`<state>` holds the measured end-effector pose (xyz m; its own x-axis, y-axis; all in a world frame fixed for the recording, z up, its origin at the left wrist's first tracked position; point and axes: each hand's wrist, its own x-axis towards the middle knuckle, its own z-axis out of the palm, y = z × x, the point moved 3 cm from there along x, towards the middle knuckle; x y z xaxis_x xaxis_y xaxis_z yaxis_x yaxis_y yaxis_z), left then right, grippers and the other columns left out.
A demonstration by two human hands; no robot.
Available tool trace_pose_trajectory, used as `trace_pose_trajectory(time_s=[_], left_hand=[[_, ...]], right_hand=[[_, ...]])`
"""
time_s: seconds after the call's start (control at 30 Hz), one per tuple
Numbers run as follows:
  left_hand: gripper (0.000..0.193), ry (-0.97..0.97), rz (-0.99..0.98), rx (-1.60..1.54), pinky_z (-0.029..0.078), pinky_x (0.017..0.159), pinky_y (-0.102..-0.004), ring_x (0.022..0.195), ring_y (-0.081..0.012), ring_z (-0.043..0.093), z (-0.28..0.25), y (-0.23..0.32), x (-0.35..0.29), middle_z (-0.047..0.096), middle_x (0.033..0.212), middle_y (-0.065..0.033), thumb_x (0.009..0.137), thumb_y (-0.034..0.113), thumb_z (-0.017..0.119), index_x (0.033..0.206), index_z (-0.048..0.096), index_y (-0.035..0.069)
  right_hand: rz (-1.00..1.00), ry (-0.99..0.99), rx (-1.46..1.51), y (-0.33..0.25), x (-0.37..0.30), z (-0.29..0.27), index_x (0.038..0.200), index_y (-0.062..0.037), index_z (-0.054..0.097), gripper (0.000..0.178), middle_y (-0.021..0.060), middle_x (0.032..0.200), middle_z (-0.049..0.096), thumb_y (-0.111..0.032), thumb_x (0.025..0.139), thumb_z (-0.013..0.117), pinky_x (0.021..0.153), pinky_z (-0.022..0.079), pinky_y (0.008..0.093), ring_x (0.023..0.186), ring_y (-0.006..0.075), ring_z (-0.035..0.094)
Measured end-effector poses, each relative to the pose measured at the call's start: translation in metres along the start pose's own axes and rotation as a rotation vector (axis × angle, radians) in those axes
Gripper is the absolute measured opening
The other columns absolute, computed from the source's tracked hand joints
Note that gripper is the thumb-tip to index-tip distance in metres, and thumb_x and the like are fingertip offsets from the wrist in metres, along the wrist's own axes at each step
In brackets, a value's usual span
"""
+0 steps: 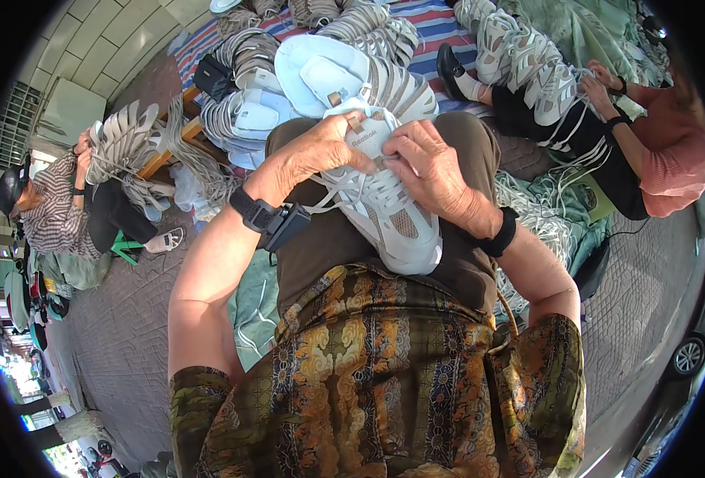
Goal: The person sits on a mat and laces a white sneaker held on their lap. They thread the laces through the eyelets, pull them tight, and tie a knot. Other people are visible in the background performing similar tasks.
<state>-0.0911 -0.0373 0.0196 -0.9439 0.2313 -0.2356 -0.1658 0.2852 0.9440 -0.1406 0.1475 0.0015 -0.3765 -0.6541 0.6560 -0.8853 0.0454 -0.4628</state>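
A white and beige sneaker upper (396, 227) lies across my lap, its rounded toe toward my body and its tongue (371, 137) pointing away. My left hand (326, 147) is closed on the upper's left edge by the tongue, thumb on top. At the right edge of the lacing, my right hand (432, 163) pinches with thumb and forefinger; a lace seems to be between them, though the fingertips partly hide it. White laces criss-cross the front of the upper, and a loose end hangs off to the left.
Beyond my knees, stacked shoe uppers (392, 92) and pale sole-shaped pieces (313, 76) lie on a striped sheet (432, 36). A bundle of white laces (532, 227) sits right of my lap. Co-workers handle uppers at left (58, 199) and right (675, 159). A car (679, 382) stands far right.
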Motion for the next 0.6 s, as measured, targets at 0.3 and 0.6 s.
trace_pose_trajectory(time_s=[0.3, 0.6], left_hand=[[0.080, 0.086, -0.014, -0.118, 0.040, 0.096, -0.0277, 0.112, -0.0165, 0.052, 0.005, -0.006, 0.000, 0.057, 0.121, -0.0098, 0.063, 0.001, 0.081, 0.134, 0.044, -0.007], [0.075, 0.076, -0.072, -0.139, 0.041, 0.095, -0.0261, 0.107, -0.0131, 0.055, 0.005, 0.002, -0.001, 0.059, 0.119, -0.0073, 0.069, 0.001, 0.076, 0.136, 0.043, -0.004]], right_hand=[[-0.086, -0.018, -0.018, 0.002, -0.001, 0.007, 0.088, -0.0052, 0.056, 0.019, 0.0083, 0.089, 0.053, -0.006, 0.074, 0.068, 0.073, 0.049, 0.0399, 0.085, 0.0305, 0.053], [-0.172, -0.106, -0.092, 0.008, 0.000, 0.010, 0.089, -0.0043, 0.056, 0.017, 0.0092, 0.091, 0.053, -0.007, 0.077, 0.067, 0.074, 0.050, 0.0397, 0.089, 0.0302, 0.055]])
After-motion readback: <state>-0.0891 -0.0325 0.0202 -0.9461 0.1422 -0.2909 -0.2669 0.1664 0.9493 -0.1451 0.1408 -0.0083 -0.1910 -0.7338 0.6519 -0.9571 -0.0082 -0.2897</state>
